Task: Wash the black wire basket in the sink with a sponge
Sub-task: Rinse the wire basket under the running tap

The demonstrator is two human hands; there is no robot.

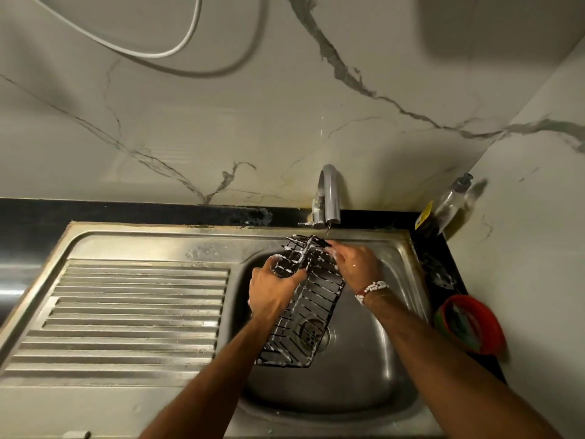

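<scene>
Black wire basket [304, 315] is held tilted over the sink [364, 375] bowl, long axis 7 to 1 o'clock, far end up under the tap [330, 194], suds on the wires. Left hand [269, 289] grips the left side, fingers curled round the wires. Right hand [357, 264] pinches the far rim. Ribbed drainboard [133, 312] at 9 o'clock, soap bottle [449, 201] at 2, red bowl [471, 324] at 4. Marble wall [285, 106] behind.

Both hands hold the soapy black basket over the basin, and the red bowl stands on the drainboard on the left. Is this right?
Not quite. The head view shows the red bowl on the dark counter right of the sink, not on the drainboard. The rest is right.
</scene>
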